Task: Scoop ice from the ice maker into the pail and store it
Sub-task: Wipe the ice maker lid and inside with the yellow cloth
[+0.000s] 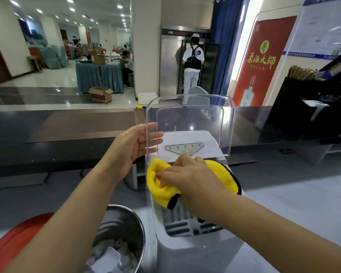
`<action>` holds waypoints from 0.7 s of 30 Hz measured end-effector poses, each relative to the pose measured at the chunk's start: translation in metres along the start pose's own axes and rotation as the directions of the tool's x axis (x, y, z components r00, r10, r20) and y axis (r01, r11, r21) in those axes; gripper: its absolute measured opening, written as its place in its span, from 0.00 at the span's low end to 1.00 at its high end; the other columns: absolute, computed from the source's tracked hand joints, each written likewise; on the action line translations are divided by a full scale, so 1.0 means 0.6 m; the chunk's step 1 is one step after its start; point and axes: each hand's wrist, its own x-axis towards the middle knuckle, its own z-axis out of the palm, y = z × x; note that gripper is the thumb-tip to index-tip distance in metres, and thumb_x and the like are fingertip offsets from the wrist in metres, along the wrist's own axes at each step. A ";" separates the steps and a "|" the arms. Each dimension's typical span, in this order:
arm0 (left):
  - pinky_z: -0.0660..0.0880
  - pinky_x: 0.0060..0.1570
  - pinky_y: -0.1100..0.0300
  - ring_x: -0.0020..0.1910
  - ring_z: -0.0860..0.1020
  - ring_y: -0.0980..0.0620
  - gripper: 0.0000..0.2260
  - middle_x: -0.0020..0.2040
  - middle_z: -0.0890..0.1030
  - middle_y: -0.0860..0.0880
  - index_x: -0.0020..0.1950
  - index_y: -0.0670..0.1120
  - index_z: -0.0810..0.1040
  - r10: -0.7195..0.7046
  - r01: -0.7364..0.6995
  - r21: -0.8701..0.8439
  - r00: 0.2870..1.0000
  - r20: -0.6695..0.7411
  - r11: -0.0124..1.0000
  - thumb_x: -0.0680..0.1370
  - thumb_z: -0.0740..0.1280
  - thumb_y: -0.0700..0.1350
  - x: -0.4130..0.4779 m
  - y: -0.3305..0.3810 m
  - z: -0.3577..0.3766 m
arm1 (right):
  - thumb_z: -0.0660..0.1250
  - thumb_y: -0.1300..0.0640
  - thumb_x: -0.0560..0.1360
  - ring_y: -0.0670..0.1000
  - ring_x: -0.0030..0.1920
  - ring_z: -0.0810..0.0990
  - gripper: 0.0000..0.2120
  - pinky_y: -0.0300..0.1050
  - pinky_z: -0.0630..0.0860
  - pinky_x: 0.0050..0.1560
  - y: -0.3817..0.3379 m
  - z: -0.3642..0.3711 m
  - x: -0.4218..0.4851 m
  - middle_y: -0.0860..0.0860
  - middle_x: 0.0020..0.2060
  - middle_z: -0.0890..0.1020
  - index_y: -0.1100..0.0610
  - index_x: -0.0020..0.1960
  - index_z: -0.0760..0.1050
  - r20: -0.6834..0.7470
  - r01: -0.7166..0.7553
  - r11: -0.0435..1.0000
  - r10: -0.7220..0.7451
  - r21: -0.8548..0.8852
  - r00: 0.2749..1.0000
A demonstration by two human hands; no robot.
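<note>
left hand (pixel 133 149), fingers straight, steadies the raised lid (pixel 191 119); right hand (pixel 187 176) clutches a cloth (pixel 159 192) on the ice maker (pixel 195 252), beside the pail (pixel 130 223) at the worktop's (pixel 307 217) near edge.

White ice maker (pixel 195 253) (clear lid (pixel 191 119) raised upright) stands beside a steel pail (pixel 135 223) holding ice (pixel 104 251).

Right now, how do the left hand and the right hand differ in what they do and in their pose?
The left hand has nearly straight fingers against the raised clear lid; the right hand curls its fingers into the yellow cloth. The left hand is higher; the right hand is lower, on the ice maker. Both are bare.
</note>
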 end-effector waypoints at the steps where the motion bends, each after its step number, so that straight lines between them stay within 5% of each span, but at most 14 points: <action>1: 0.78 0.51 0.53 0.56 0.80 0.45 0.19 0.55 0.83 0.43 0.60 0.47 0.77 -0.005 0.005 0.001 1.000 -0.019 1.000 0.76 0.57 0.54 -0.003 -0.001 -0.001 | 0.65 0.66 0.67 0.54 0.53 0.68 0.19 0.49 0.63 0.47 -0.005 0.000 0.007 0.45 0.54 0.80 0.51 0.55 0.74 0.034 -0.009 0.996 0.006 0.087 0.999; 6: 0.79 0.41 0.60 0.48 0.83 0.47 0.14 0.47 0.85 0.43 0.53 0.44 0.80 0.012 -0.013 -0.003 0.982 -0.187 1.000 0.78 0.60 0.51 -0.019 -0.008 -0.017 | 0.62 0.68 0.70 0.46 0.37 0.49 0.23 0.48 0.58 0.43 -0.014 0.007 0.030 0.50 0.50 0.72 0.51 0.62 0.70 0.112 -0.146 0.969 0.126 0.199 0.986; 8: 0.78 0.35 0.62 0.39 0.83 0.49 0.12 0.38 0.84 0.46 0.47 0.42 0.80 0.011 0.003 0.053 0.964 -0.264 0.999 0.80 0.59 0.46 -0.030 -0.015 -0.024 | 0.61 0.67 0.70 0.49 0.41 0.54 0.24 0.48 0.61 0.43 -0.013 0.013 0.032 0.49 0.44 0.67 0.48 0.63 0.68 0.126 -0.176 0.967 0.155 0.184 0.980; 10: 0.76 0.29 0.64 0.31 0.80 0.52 0.12 0.30 0.81 0.49 0.40 0.43 0.77 -0.030 0.079 0.146 0.949 -0.313 0.986 0.80 0.61 0.45 -0.044 -0.020 -0.030 | 0.59 0.65 0.71 0.57 0.49 0.68 0.25 0.51 0.68 0.48 -0.006 0.018 0.028 0.51 0.48 0.68 0.44 0.64 0.66 0.175 -0.256 0.950 0.225 0.181 0.958; 12: 0.73 0.25 0.63 0.28 0.77 0.52 0.13 0.26 0.78 0.50 0.37 0.43 0.76 -0.090 0.182 0.292 0.949 -0.302 0.939 0.79 0.63 0.47 -0.060 -0.022 -0.032 | 0.60 0.64 0.72 0.60 0.51 0.71 0.26 0.51 0.70 0.51 -0.001 0.014 0.019 0.53 0.52 0.70 0.42 0.64 0.65 0.194 -0.284 0.946 0.253 0.153 0.948; 14: 0.71 0.22 0.63 0.25 0.76 0.52 0.16 0.25 0.77 0.49 0.35 0.43 0.75 -0.187 0.278 0.410 0.950 -0.249 0.869 0.79 0.63 0.50 -0.078 -0.022 -0.024 | 0.66 0.65 0.67 0.55 0.49 0.72 0.27 0.46 0.68 0.46 -0.006 0.002 0.004 0.51 0.52 0.73 0.44 0.62 0.70 0.086 -0.188 0.977 0.179 0.105 0.980; 17: 0.71 0.21 0.63 0.25 0.78 0.50 0.18 0.27 0.79 0.46 0.39 0.43 0.74 -0.341 0.353 0.437 0.934 -0.110 0.827 0.79 0.59 0.56 -0.102 -0.020 -0.003 | 0.79 0.65 0.45 0.47 0.37 0.74 0.33 0.40 0.70 0.32 -0.021 -0.004 -0.014 0.44 0.41 0.81 0.50 0.49 0.80 -0.126 0.039 0.999 -0.043 -0.034 0.991; 21: 0.74 0.23 0.60 0.27 0.79 0.49 0.17 0.31 0.80 0.45 0.44 0.40 0.76 -0.296 0.266 0.458 0.955 -0.005 0.849 0.81 0.58 0.53 -0.112 -0.014 0.015 | 0.82 0.65 0.43 0.49 0.38 0.79 0.34 0.43 0.75 0.28 -0.025 0.005 -0.018 0.45 0.41 0.83 0.53 0.48 0.81 -0.187 0.097 0.995 -0.092 0.017 0.978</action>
